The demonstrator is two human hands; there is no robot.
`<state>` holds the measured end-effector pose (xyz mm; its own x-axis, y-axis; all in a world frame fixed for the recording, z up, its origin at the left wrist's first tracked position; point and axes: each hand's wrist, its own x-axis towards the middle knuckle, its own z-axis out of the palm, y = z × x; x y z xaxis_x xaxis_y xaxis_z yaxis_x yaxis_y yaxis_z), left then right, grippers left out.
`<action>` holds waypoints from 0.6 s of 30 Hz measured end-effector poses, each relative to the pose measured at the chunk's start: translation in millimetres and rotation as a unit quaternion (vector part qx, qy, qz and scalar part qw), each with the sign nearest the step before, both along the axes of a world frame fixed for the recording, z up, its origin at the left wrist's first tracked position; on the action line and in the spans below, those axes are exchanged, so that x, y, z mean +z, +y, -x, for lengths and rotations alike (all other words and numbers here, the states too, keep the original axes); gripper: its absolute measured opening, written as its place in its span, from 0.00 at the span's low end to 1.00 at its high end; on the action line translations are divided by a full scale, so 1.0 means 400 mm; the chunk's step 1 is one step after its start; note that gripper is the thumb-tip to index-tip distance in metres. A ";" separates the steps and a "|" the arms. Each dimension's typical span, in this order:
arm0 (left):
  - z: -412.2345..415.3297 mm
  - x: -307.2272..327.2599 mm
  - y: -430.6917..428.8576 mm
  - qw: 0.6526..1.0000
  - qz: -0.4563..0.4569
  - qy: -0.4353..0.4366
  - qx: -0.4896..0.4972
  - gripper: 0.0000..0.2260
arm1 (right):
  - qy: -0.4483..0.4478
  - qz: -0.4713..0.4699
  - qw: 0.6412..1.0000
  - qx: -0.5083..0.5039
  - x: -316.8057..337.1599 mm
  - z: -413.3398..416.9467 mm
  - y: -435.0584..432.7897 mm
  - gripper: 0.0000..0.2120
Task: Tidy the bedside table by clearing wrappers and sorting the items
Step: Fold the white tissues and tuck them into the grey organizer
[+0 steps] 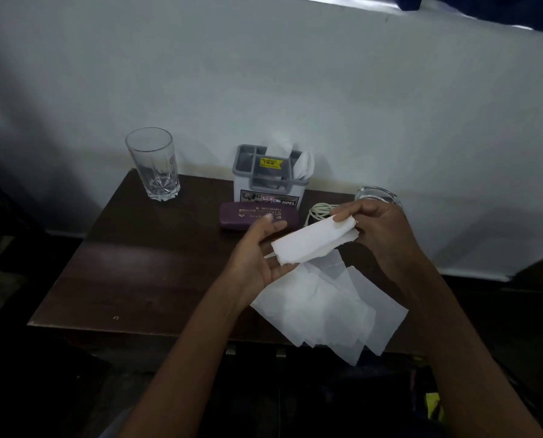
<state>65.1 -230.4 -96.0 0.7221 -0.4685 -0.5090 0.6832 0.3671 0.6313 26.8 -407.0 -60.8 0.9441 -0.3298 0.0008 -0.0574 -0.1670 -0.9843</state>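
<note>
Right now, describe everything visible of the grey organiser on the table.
The organiser is a plastic box, white-walled with a grey rim divided into compartments. It stands upright at the table's back edge. A yellow price sticker sits on the rim, white tissue pokes from its right compartments, and a purple case lies just in front.
</note>
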 end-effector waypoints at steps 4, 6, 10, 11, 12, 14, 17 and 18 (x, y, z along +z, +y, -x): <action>0.001 -0.005 -0.003 0.999 -0.045 -0.028 0.013 0.15 | -0.002 -0.023 1.000 0.014 0.001 0.003 0.007 0.19; 0.000 -0.007 -0.001 0.997 -0.055 -0.038 0.025 0.16 | 0.016 -0.048 0.999 0.000 0.004 0.001 0.008 0.17; -0.006 -0.013 -0.002 0.992 -0.090 -0.072 0.048 0.15 | 0.095 -0.139 0.986 -0.014 -0.009 -0.010 0.011 0.11; -0.006 -0.012 -0.004 0.990 -0.102 -0.082 0.053 0.14 | 0.116 -0.121 0.986 -0.008 -0.015 -0.011 0.015 0.10; -0.005 -0.013 -0.006 0.987 -0.114 -0.093 0.060 0.14 | 0.131 -0.083 0.988 0.001 -0.021 -0.010 0.020 0.08; -0.004 -0.016 -0.006 0.979 -0.143 -0.126 0.072 0.14 | 0.135 -0.016 0.991 -0.003 -0.025 -0.004 0.041 0.07; -0.008 -0.021 0.007 0.965 -0.173 -0.171 0.100 0.14 | 0.116 -0.007 0.992 -0.053 -0.031 0.009 0.067 0.09; -0.010 -0.022 0.012 0.962 -0.173 -0.174 0.117 0.13 | 0.114 -0.017 0.991 -0.066 -0.032 0.014 0.071 0.08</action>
